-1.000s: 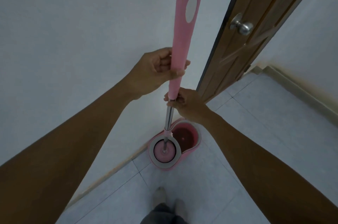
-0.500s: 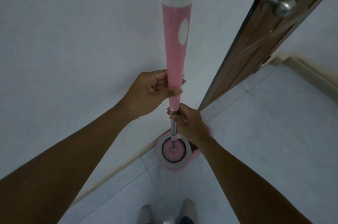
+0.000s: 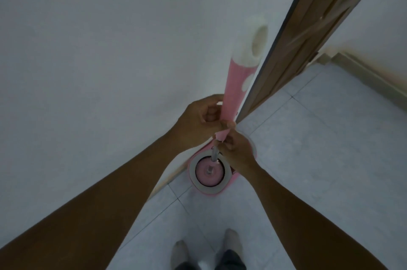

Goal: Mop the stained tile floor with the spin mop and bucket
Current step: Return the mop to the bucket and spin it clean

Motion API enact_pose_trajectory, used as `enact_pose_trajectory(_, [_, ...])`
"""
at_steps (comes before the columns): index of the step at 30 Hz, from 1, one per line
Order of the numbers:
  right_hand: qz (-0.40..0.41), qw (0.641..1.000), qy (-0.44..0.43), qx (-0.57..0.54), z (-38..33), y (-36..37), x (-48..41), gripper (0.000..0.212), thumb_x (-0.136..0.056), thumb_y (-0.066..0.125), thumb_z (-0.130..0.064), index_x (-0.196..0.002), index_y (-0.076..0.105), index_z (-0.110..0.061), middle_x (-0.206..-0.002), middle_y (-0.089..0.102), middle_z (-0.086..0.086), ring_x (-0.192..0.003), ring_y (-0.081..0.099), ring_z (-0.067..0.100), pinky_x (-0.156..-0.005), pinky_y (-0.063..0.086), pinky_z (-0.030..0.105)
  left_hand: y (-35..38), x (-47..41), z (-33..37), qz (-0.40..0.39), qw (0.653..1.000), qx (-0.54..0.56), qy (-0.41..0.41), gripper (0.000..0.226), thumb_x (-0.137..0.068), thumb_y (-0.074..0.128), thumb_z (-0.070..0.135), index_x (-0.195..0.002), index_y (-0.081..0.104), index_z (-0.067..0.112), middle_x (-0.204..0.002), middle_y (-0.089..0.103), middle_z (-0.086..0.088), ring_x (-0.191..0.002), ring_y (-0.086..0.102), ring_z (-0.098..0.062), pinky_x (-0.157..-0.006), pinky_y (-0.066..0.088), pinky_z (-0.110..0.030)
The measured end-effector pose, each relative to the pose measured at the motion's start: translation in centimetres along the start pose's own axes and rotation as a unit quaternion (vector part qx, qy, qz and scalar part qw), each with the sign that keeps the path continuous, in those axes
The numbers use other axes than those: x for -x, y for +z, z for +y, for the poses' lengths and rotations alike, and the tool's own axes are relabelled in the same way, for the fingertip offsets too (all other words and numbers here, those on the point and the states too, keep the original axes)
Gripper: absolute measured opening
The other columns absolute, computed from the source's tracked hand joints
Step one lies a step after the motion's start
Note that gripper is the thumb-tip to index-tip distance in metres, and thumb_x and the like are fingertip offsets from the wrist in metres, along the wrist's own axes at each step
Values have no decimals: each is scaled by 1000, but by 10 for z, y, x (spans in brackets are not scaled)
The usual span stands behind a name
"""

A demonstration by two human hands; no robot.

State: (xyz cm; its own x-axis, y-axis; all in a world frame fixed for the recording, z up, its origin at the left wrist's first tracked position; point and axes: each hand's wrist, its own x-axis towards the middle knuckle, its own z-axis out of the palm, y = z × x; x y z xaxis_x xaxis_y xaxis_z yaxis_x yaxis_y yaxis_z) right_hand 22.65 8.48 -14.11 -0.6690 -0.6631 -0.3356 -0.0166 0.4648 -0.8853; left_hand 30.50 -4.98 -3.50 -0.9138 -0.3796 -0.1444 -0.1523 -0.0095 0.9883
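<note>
Against the white wall (image 3: 110, 60), beside the edge of a wooden door (image 3: 308, 45), the pink spin bucket (image 3: 211, 190) stands on the pale tile floor (image 3: 330, 159), with the mop head (image 3: 209, 172) sitting down in its round spinner basket. The person holds the spin mop handle (image 3: 237, 84) nearly upright over it. The left hand (image 3: 198, 122) is wrapped around the lower end of the pink grip, fingers closed on it. The right hand (image 3: 235, 148) sits just below, pinched around the joint where pink sleeve meets metal shaft (image 3: 213, 153). Judging by this, the work is at the wringing stage: the mop is in the bucket, not on the tiles. No stain shows on the visible floor, so whether any mopping is done cannot be told; the floor strokes appear to remain. The person's feet (image 3: 207, 250) stand just short of the bucket.
</note>
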Motion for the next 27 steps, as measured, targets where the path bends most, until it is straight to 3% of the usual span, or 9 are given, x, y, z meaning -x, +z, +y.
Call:
enact_pose_trajectory(3, [-5,998,-57,4,-24,-17,2,25,-83,76,-21,-107,70,-17,-95,74,-14,-88,70,-3,-77,56,15,-3,0,31,-16,999,6,37,53,-77,77,2,-127,58,3,-110,72,-19,-101,71,-31,-88,58,-37])
enact_pose_trajectory(7, [-31,992,-119,42,-55,-39,7,34,-79,81,-18,-111,71,-15,-101,73,-16,-92,70,-4,-81,53,10,-6,6,77,-28,995,-18,95,50,-77,72,17,-123,61,3,-117,70,-14,-108,69,-24,-93,56,-40])
enact_pose_trajectory(11, [-39,986,-150,57,-78,-52,9,40,-78,82,-22,-115,70,-17,-104,74,-14,-95,70,-3,-87,52,12,-7,6,107,-21,992,-25,118,50,-81,70,13,-128,57,0,-122,68,-13,-111,68,-22,-97,54,-43])
enact_pose_trajectory(15, [-33,988,-146,48,-77,-50,8,36,-81,79,-19,-115,67,-22,-102,73,-15,-93,69,-6,-84,52,10,-8,1,103,-11,994,-23,102,46,-84,69,2,-128,57,-1,-115,71,-13,-108,69,-22,-95,55,-42])
enact_pose_trajectory(20, [-41,984,-124,123,-29,-26,5,20,-93,65,-17,-111,59,-15,-96,68,-15,-86,64,-15,-76,53,9,7,3,48,-4,999,-29,18,35,-84,69,-5,-116,65,8,-106,73,3,-95,71,-7,-83,55,-18])
enact_pose_trajectory(23, [-23,987,-82,136,-5,-13,6,14,-95,60,-9,-98,56,-22,-83,61,-23,-77,60,-22,-64,47,2,14,6,13,20,999,-47,2,34,-84,71,-2,-114,68,14,-104,74,7,-93,72,-6,-84,55,-18])
enact_pose_trajectory(25, [-17,988,-57,140,9,-2,0,22,-96,59,-12,-88,53,-31,-76,65,-16,-71,66,-8,-64,54,13,14,5,-6,23,997,-70,8,35,-84,72,3,-111,68,24,-105,75,6,-96,72,-11,-89,57,-27])
enact_pose_trajectory(27, [-32,990,-24,135,24,5,-14,13,-96,58,-16,-88,61,-27,-77,71,-5,-71,71,5,-71,61,29,13,-2,-23,17,994,-105,-5,30,-84,73,11,-110,68,26,-106,75,0,-98,72,-18,-92,57,-37])
